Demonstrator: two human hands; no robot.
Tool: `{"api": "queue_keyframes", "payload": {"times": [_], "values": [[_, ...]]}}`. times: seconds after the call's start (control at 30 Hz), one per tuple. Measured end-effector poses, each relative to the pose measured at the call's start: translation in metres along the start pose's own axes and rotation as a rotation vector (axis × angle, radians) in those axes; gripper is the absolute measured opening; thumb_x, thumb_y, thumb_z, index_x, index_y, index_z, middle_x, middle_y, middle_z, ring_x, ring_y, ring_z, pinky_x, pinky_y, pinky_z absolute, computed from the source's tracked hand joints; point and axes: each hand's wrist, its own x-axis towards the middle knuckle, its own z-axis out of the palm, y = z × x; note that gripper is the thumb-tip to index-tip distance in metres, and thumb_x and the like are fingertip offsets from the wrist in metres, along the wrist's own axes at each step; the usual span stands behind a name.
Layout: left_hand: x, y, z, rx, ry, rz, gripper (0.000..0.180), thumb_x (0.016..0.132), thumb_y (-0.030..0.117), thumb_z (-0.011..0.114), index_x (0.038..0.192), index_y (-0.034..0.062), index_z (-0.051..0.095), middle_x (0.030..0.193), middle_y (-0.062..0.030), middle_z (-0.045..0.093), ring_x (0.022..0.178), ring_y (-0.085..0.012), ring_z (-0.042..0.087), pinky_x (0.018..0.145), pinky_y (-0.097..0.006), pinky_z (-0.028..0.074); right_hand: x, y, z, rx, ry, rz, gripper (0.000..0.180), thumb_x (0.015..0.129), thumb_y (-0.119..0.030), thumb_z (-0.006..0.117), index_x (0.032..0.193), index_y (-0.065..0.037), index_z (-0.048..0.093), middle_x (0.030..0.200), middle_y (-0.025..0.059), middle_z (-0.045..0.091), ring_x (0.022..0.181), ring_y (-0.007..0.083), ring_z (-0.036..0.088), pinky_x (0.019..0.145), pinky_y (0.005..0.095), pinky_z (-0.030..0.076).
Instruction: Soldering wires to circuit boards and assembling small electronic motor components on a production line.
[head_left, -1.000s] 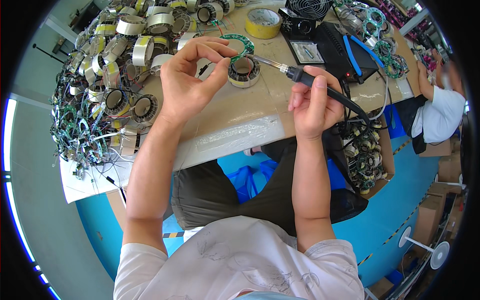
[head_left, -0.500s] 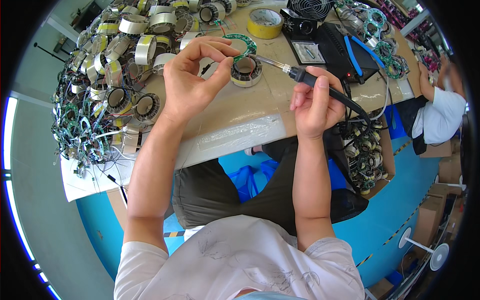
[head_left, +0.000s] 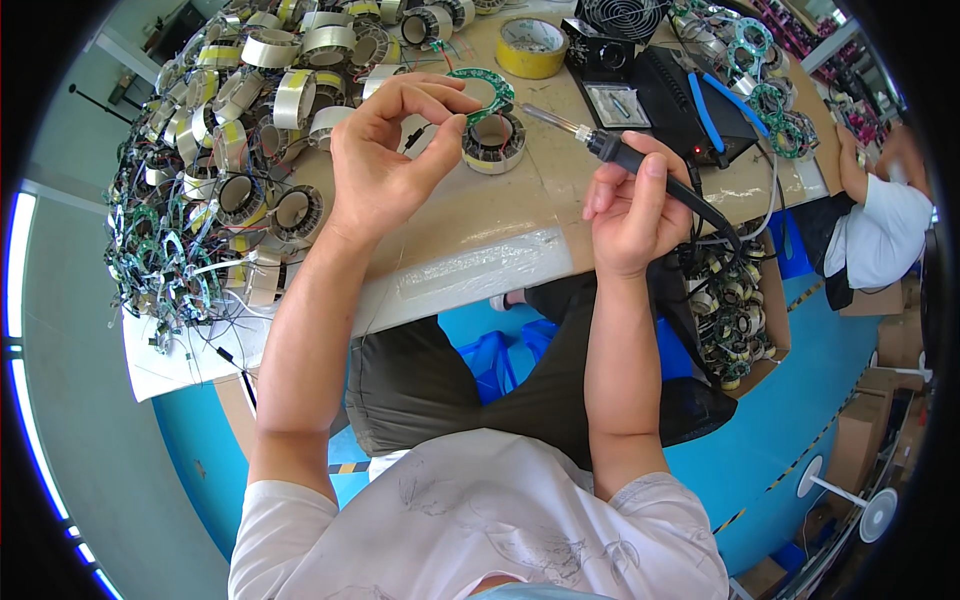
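My left hand [head_left: 392, 165] pinches the edge of a green ring-shaped circuit board [head_left: 503, 92] between thumb and fingers. Just under the board, a round motor stator [head_left: 495, 160] sits on the table, and a thin red wire shows at it. My right hand [head_left: 640, 215] holds a soldering iron [head_left: 622, 153] by its dark handle, like a pen. Its metal tip points left toward the board, with a small gap between them. Part of the board's near edge is hidden by my left fingers.
Piled stators [head_left: 300, 95] and loose wired boards [head_left: 165, 265] cover the table's left side. Yellow tape [head_left: 531, 50], a black soldering station [head_left: 665, 100] and blue-handled pliers [head_left: 708, 112] lie at the back right. A box of stators [head_left: 735, 320] stands below. Another person [head_left: 880, 230] is at right.
The soldering iron's tip has drawn back slightly to the right, away from the circuit board. My left hand and the board have barely moved.
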Motion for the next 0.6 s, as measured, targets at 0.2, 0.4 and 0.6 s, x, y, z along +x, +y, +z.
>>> {"api": "queue_keyframes", "payload": {"times": [0.2,0.4,0.6], "values": [[0.013,0.001,0.002,-0.001,0.025,0.047,0.009,0.083,-0.007,0.066,0.084,0.0002,0.061,0.101,-0.0114,0.074,0.113,-0.025,0.063,0.102,-0.04,0.047,0.014,-0.002,0.003,-0.038,0.033,-0.004,0.024,0.104,-0.021,0.054,0.113,0.0,0.063,0.072,0.009,0.066,0.047,0.0064,0.047,0.041,0.021,0.04],[0.005,0.004,0.006,-0.027,0.029,-0.03,0.011,0.087,-0.006,0.064,0.085,0.0025,0.058,0.104,-0.0114,0.072,0.112,-0.0264,0.063,0.104,-0.041,0.045,0.025,-0.001,0.0,-0.333,0.333,0.067,0.029,0.105,-0.028,0.057,0.12,-0.004,0.063,0.083,0.0061,0.068,0.048,0.0037,0.047,0.04,0.0188,0.036],[-0.003,0.01,0.003,-0.006,0.069,-0.039,0.01,0.082,-0.003,0.067,0.08,0.0027,0.059,0.1,-0.011,0.072,0.107,-0.0256,0.066,0.096,-0.038,0.05,0.045,0.027,-0.018,-0.659,0.316,0.192,0.047,0.107,-0.041,0.048,0.133,-0.003,0.06,0.107,0.0129,0.072,0.059,0.0104,0.061,0.044,0.0243,0.045]]}}
